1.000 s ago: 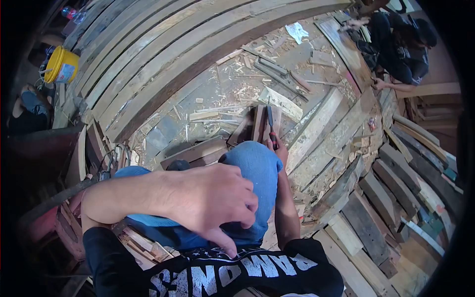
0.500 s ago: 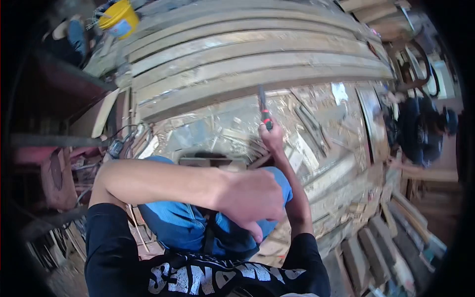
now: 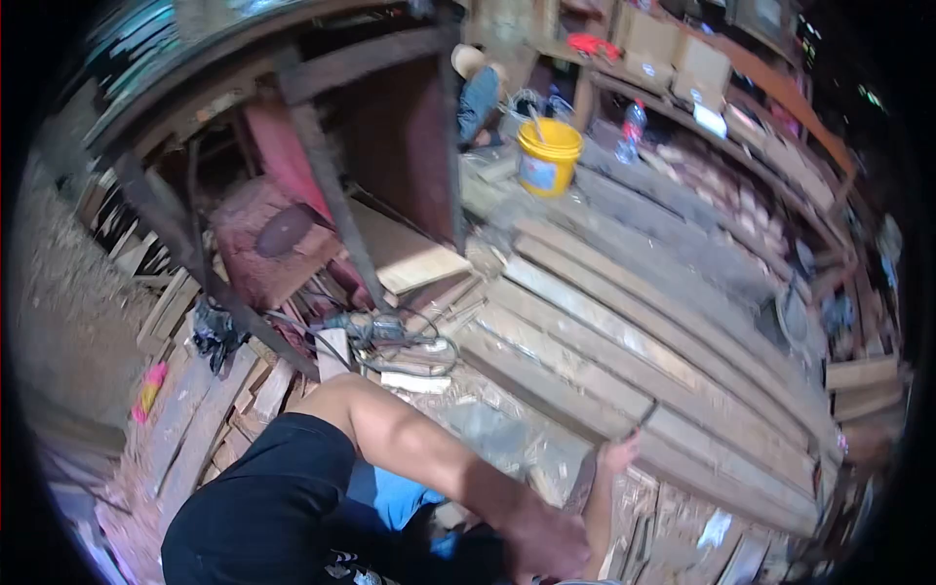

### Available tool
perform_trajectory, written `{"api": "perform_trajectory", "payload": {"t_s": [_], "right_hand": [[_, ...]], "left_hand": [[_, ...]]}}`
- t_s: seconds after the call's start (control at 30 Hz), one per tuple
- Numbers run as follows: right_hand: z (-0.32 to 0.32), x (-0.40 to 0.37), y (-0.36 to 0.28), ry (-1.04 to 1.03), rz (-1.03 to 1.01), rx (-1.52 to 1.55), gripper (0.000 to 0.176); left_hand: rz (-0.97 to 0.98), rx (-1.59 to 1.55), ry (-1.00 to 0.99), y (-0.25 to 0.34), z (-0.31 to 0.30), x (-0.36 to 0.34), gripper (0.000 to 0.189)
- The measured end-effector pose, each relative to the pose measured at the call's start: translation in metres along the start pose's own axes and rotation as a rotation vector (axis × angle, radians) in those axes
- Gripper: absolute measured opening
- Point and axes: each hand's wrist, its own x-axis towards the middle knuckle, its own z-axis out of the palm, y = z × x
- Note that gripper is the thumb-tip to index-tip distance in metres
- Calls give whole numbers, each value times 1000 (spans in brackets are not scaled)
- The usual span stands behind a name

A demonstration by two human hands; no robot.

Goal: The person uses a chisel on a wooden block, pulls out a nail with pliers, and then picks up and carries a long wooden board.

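My right hand (image 3: 616,454) is closed round a hand tool (image 3: 645,417) with a narrow dark blade and a red-and-black handle; its exact kind I cannot make out. The blade points up and away, over the long wooden boards (image 3: 585,356). My left forearm crosses in front of me. At its end, my left hand (image 3: 548,538) is low in the view, near my right forearm, and its fingers are smeared by motion. Blue trousers (image 3: 395,495) show under the left arm.
A yellow bucket (image 3: 549,156) stands behind the boards, near a plastic bottle (image 3: 632,132). To the left is a dark wooden bench frame (image 3: 331,185). A corded power tool (image 3: 375,330) lies among scraps beside it. Part of another person (image 3: 478,102) shows at the back.
My view has swung left, bringing the bench frame and bucket toward the middle. Both hands now appear lower and further right. The tool stays in my right hand.
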Motion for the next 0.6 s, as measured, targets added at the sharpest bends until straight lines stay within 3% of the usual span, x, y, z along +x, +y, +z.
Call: {"api": "perform_trajectory", "payload": {"t_s": [0.03, 0.13, 0.2, 0.23, 0.3, 0.43, 0.5, 0.53, 0.57, 0.6], "right_hand": [[-10, -3, -16, -64, 87, -61, 57], [27, 27, 19, 8, -1, -217, 54], [33, 37, 26, 119, -107, -480, 41], [29, 41, 21, 123, -118, -471, 41], [16, 51, 15, -42, 56, -370, 33], [13, 57, 10, 13, 18, -235, 31], [24, 72, 22, 30, -77, -125, 28], [17, 76, 19, -151, -17, -48, 41], [16, 73, 13, -163, -23, -44, 41], [12, 67, 10, -128, -71, -230, 49]], "left_hand": [[-35, 34, 22, -3, -1, -3, 36], [-84, -13, 20, -5, -9, -14, 36], [-69, -33, 61, -7, -9, -22, 36], [-38, -55, 91, -10, -10, -27, 37], [-21, -126, 140, -21, -2, -29, 38], [105, -182, 268, -26, -5, -42, 42], [141, -90, 242, -26, -11, -45, 43], [173, 2, 203, -24, -17, -48, 43], [160, -1, 208, -20, -24, -51, 43], [125, -134, 276, -15, -30, -53, 43]]}}
